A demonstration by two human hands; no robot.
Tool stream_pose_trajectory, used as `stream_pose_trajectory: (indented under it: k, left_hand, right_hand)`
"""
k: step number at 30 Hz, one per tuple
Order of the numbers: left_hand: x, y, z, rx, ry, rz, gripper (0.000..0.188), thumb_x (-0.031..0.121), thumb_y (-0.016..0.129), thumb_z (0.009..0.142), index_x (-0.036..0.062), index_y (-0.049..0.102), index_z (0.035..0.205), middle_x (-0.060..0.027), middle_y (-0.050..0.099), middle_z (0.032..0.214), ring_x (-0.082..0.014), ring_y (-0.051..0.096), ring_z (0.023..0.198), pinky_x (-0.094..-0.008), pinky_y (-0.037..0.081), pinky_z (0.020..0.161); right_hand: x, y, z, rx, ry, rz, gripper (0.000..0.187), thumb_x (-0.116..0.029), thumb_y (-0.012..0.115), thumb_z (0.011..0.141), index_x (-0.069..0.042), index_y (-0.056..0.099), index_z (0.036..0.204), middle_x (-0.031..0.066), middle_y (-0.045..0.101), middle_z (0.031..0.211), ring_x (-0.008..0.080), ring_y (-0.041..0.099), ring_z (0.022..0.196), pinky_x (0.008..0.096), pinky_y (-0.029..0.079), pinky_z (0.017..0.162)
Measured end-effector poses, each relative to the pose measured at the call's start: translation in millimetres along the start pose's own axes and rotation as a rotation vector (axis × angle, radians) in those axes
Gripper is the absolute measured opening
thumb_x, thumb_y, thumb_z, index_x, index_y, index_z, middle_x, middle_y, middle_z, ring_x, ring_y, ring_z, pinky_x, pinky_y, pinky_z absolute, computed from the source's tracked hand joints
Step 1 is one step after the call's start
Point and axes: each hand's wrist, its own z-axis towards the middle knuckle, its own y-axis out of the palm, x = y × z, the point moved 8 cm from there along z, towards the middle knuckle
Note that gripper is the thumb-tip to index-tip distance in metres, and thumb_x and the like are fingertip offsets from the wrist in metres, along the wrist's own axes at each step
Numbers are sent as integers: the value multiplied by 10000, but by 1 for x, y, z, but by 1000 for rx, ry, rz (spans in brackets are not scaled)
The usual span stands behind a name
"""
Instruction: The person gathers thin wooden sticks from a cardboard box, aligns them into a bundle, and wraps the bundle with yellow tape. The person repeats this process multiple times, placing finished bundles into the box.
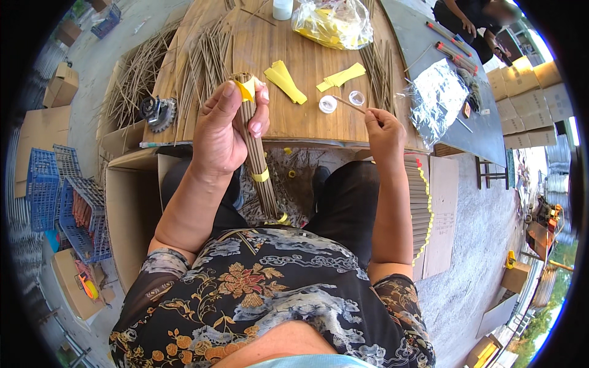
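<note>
My left hand is wrapped round a bundle of thin brown sticks, held upright over my lap. Yellow paper bands circle the bundle at its middle and low down; at its top a yellow paper strip lies under my fingers. Between the fingertips of my right hand is a single thin brown stick, its far end pointing at a small round white tub. Whether the tip touches the tub's contents I cannot tell. Beside the tub lies a clear round lid. Two fanned stacks of yellow paper strips rest on the wooden table.
Loose brown sticks cover the table's left side. A clear plastic bag of yellow paper sits at the back. Banded bundles fill a box by my right leg. Crumpled foil lies on the grey table at right; another person works beyond.
</note>
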Motion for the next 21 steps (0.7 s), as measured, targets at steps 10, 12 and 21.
stream_pose_trajectory:
  k: [10,12,21]
  left_hand:
    - [11,25,-13,-86,24,-44,343,344,486,872,12,549,931,-66,528,881,-115,451,561,-230,344,494]
    - [12,32,-17,-114,14,-73,356,341,474,878,-1,543,946,-75,531,822,-117,446,560,-231,346,501]
    - [22,46,-37,-123,51,27,401,372,490,864,-18,501,958,-69,464,896,-79,425,514,-203,348,470]
  right_hand:
    - [-55,0,-44,-323,477,1275,129,-99,497,854,5,572,834,2,460,571,55,339,437,199,301,395]
    - [-86,4,-52,-401,425,1318,135,-105,490,862,-4,569,821,0,460,572,51,327,433,198,298,393]
    - [-147,30,-78,-627,433,1378,134,-125,497,869,-28,555,798,-12,448,586,45,310,439,192,279,397]
